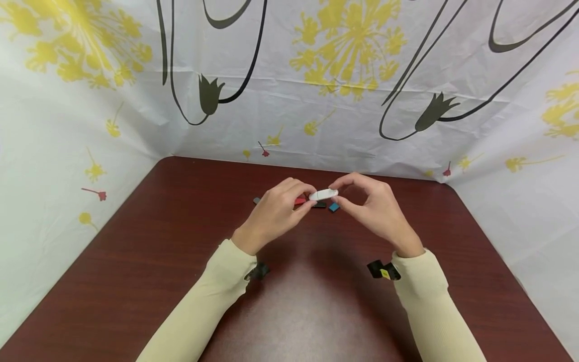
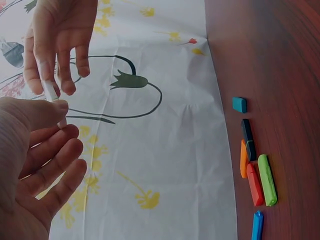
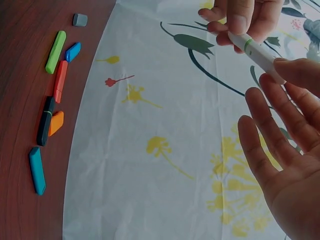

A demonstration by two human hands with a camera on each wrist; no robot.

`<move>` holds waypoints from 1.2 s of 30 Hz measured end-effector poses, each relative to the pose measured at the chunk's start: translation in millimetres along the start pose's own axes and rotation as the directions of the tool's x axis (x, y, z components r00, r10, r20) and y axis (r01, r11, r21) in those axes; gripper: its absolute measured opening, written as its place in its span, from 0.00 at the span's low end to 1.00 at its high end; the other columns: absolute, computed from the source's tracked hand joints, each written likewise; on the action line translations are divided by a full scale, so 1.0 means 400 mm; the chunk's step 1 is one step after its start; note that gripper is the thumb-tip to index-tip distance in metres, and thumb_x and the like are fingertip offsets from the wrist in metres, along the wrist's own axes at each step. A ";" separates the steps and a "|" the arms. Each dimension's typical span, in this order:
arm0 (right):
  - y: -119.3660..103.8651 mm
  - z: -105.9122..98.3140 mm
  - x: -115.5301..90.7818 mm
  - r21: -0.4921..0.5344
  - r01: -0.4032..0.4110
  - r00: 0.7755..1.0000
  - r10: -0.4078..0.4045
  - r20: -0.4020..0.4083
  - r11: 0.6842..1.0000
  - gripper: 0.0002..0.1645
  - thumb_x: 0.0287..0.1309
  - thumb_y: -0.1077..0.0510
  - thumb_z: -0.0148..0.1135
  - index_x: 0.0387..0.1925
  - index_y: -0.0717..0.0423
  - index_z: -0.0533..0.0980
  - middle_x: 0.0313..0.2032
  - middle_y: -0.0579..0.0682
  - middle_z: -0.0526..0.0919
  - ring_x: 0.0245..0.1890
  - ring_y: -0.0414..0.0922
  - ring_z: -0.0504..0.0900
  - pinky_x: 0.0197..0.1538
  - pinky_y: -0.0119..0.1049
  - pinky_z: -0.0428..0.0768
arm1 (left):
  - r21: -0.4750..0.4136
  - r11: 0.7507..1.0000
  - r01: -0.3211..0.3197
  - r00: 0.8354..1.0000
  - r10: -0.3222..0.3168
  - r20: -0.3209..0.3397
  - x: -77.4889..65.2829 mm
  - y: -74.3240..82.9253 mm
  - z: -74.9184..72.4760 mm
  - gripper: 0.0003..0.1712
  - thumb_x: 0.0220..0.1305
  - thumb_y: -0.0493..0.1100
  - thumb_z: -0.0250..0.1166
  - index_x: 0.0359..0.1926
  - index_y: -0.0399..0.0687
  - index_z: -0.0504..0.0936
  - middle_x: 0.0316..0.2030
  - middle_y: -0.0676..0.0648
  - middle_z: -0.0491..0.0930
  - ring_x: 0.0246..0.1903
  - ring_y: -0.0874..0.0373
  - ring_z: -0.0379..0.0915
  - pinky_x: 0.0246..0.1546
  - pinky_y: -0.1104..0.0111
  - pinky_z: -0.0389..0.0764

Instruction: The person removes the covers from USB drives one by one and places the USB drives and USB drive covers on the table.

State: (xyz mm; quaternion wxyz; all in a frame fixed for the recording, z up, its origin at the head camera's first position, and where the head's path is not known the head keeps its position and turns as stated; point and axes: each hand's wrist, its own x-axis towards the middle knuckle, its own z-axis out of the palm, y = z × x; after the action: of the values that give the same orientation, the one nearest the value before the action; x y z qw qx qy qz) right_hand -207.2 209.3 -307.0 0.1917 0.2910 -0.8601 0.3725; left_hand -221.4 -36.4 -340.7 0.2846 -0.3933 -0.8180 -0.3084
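A white capped marker (image 1: 324,195) is held up above the far part of the table, between both hands. Thumb and fingers of the left hand (image 1: 277,208) pinch one end, while the right hand (image 1: 376,206) pinches the other. A thin green ring shows round the marker (image 3: 257,54) in the right wrist view, where its cap meets the body. That same view has the right hand's (image 3: 285,150) other fingers spread out below. In the left wrist view the marker (image 2: 51,91) is partly hidden by the left thumb.
Several coloured markers lie in a loose row along the table's (image 1: 181,226) back edge: green (image 3: 55,52), red (image 3: 60,81), black (image 3: 45,121), orange (image 3: 57,123), teal (image 3: 36,171), blue (image 3: 73,52) and grey (image 3: 80,20). Behind them hangs a flower-patterned sheet (image 1: 280,115).
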 end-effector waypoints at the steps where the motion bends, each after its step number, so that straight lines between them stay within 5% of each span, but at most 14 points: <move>1: 0.000 0.000 0.000 -0.005 0.000 1.000 0.000 -0.001 1.000 0.14 0.64 0.63 0.78 0.48 0.46 0.87 0.44 0.40 0.91 0.45 0.44 0.87 0.50 0.28 0.78 | -0.021 1.000 0.003 1.000 -0.003 -0.007 0.000 0.000 0.000 0.11 0.69 0.36 0.76 0.49 0.39 0.87 0.43 0.46 0.87 0.42 0.52 0.82 0.44 0.66 0.89; 12: -0.017 0.009 0.001 -0.119 0.093 0.995 -0.098 -0.036 0.989 0.22 0.59 0.68 0.80 0.54 0.54 0.86 0.46 0.47 0.90 0.42 0.42 0.85 0.48 0.27 0.79 | -0.059 0.998 -0.008 0.997 0.004 -0.079 0.007 0.005 -0.011 0.08 0.68 0.33 0.75 0.46 0.37 0.88 0.41 0.45 0.87 0.41 0.53 0.79 0.41 0.68 0.88; 23: -0.027 0.037 0.004 -0.254 0.224 0.967 -0.247 -0.059 0.941 0.17 0.59 0.65 0.81 0.48 0.54 0.87 0.45 0.48 0.86 0.48 0.45 0.82 0.51 0.29 0.77 | 0.061 0.996 -0.063 0.993 0.069 -0.094 0.013 0.016 -0.027 0.08 0.70 0.35 0.74 0.47 0.38 0.88 0.43 0.45 0.87 0.43 0.53 0.78 0.42 0.70 0.84; 36: -0.020 0.047 0.002 -0.311 0.283 0.945 -0.320 -0.073 0.907 0.17 0.57 0.66 0.82 0.49 0.57 0.89 0.45 0.52 0.86 0.48 0.48 0.83 0.48 0.31 0.79 | 0.127 0.985 -0.115 0.990 0.124 -0.070 0.013 0.020 -0.031 0.09 0.72 0.38 0.74 0.49 0.37 0.87 0.46 0.44 0.85 0.47 0.51 0.79 0.47 0.68 0.85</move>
State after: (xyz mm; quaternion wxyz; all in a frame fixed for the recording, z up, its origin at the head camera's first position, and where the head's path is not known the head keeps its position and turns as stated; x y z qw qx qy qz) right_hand -204.8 190.4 -314.5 0.3408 0.3651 -0.8373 0.2225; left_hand -215.0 -39.0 -326.7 0.3579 -0.4112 -0.7986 -0.2552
